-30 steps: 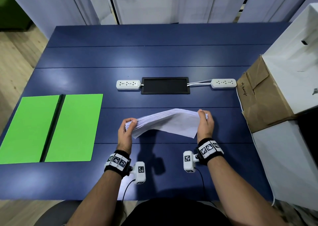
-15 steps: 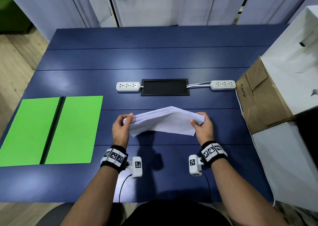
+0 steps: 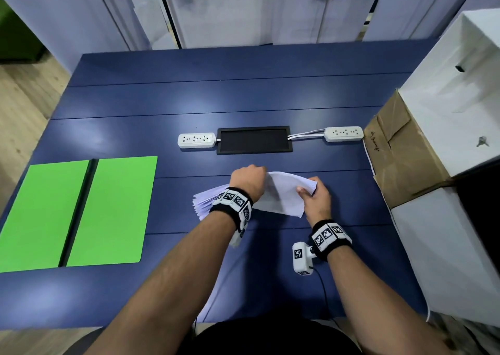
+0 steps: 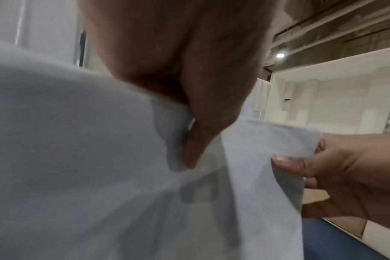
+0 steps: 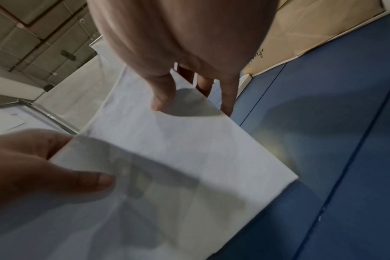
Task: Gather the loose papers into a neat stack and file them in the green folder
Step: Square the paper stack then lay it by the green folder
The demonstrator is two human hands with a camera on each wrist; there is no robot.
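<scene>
A stack of white papers (image 3: 281, 195) is held above the blue table (image 3: 189, 100), its left end fanned out. My left hand (image 3: 247, 179) has come over the stack and grips its far edge near the middle, thumb on the near face (image 4: 194, 144). My right hand (image 3: 315, 197) pinches the stack's right end, thumb on top (image 5: 163, 95) and fingers behind. The green folder (image 3: 78, 211) lies open and flat at the table's left, with a dark spine down its middle.
Two white power strips (image 3: 196, 140) (image 3: 343, 133) flank a black panel (image 3: 254, 139) at the table's centre. A cardboard box (image 3: 400, 160) and large white boxes (image 3: 457, 106) crowd the right edge. Bare table lies between the folder and the papers.
My left hand left the stack's left end and moved right to grip its far edge near the middle. The right hand shifted slightly inward, and the stack's left end now hangs free.
</scene>
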